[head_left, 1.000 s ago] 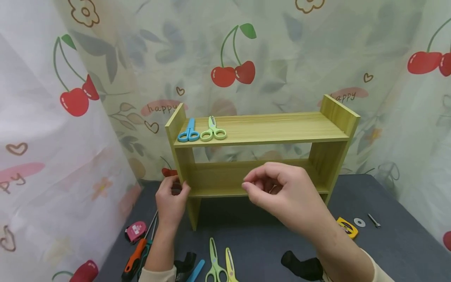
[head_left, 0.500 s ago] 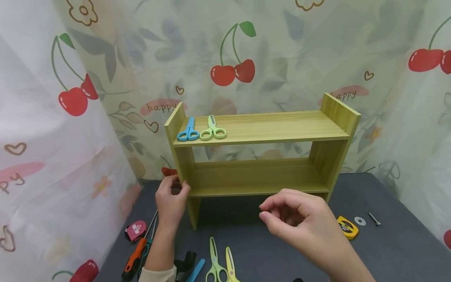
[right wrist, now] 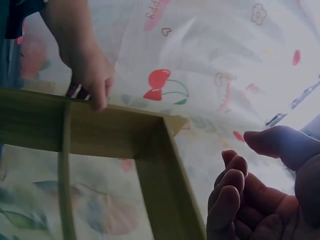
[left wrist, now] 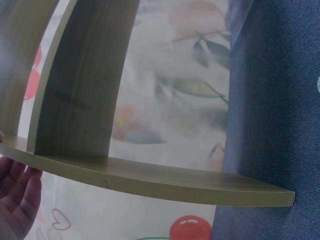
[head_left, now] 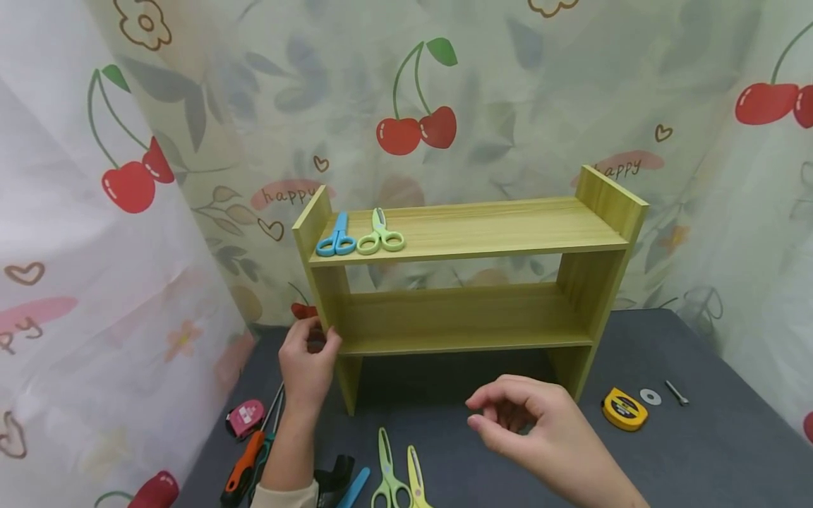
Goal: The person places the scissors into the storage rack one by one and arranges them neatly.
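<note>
Left hand (head_left: pixel 308 363) reaches upward, thumb inside and fingers outside, clamped on the left panel (head_left: pixel 333 289) of the wooden shelf (head_left: pixel 495 226), which stands on the dark table (head_left: pixel 641 466). The right hand (head_left: pixel 540 427) hovers before it; I see a gap between thumb and curled fingers.

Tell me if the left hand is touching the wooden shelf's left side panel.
Touching. The right wrist view shows the left hand gripping the left side panel by its edge, thumb lapped over it.
</note>
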Motion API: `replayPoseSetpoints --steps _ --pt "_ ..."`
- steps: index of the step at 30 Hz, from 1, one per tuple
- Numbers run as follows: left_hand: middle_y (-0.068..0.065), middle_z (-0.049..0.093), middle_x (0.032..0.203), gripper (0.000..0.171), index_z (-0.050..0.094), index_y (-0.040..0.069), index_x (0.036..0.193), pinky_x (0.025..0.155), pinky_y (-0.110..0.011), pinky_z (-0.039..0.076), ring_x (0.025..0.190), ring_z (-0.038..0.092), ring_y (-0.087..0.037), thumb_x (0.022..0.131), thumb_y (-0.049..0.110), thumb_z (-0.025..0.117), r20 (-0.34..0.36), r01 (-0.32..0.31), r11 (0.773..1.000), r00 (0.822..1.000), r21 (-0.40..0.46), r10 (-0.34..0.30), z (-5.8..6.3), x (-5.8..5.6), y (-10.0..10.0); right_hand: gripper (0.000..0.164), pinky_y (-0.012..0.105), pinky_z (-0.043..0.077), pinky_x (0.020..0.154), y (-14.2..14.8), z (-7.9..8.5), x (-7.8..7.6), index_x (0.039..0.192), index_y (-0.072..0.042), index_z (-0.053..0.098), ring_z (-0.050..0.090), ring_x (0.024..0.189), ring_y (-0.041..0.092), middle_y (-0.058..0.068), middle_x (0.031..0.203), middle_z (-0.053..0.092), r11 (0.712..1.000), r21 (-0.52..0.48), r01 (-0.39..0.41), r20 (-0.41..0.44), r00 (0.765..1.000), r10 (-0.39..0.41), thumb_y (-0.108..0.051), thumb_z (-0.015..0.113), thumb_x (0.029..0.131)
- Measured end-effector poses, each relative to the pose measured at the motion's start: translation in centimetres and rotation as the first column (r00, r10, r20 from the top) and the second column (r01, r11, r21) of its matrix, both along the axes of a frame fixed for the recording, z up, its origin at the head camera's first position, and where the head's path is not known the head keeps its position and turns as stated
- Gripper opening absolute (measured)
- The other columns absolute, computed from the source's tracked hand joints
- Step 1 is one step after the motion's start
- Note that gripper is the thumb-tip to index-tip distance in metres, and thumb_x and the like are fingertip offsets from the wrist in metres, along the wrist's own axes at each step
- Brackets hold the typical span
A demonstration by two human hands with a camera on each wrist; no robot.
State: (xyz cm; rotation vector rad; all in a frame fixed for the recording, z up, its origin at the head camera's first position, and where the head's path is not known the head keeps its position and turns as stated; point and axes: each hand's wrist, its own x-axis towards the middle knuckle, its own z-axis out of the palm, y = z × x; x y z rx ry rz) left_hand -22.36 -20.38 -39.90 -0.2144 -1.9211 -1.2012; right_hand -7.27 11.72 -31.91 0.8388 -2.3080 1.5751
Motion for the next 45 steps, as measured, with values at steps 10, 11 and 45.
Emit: replayPoseSetpoints --steps 10,11,45 --pt "-0.01 0.067 0.094 0.016 0.072 0.0 0.101 0.062 -0.013 0.051 0.074 0.066 -0.019 0.085 0.0 0.073 -0.013 -0.006 1.0 1.0 -0.007 0.006 -0.1 -0.1 0.3 0.01 0.027 0.053 0.058 0.3 -3.5 -1.5 0.099 -0.02 0.073 0.059 0.064 0.011 -0.004 0.083 0.063 0.999 0.04 -0.033 0.165 0.986 0.026 -0.017 0.079 0.091" --pt "-0.01 0.067 0.093 0.016 0.072 -0.001 0.101 0.062 -0.013 0.051 0.074 0.066 -0.02 0.085 0.0 0.073 -0.02 -0.008 1.0 1.0 -0.008 0.008 -0.1 -0.2 0.3 0.01 0.027 0.053 0.058 0.3 -3.8 -1.7 0.099 -0.019 0.073 0.059 0.065 0.011 -0.004 0.083 0.063 0.998 0.045 -0.038 0.183 0.983 0.029 -0.018 0.079 0.091" --pt "-0.01 0.067 0.094 0.016 0.071 0.0 0.102 0.062 -0.014 0.052 0.076 0.064 -0.018 0.086 0.0 0.073 -0.031 -0.012 1.0 0.999 -0.018 0.012 -0.4 -0.2 0.1 0.005 0.022 0.046 0.063 -4.6 -12.8 -5.0 0.085 -0.01 0.075 0.054 0.062 0.004 -0.01 0.071 0.063 0.905 0.153 -0.398 0.554 0.792 0.255 -0.004 0.077 0.085"
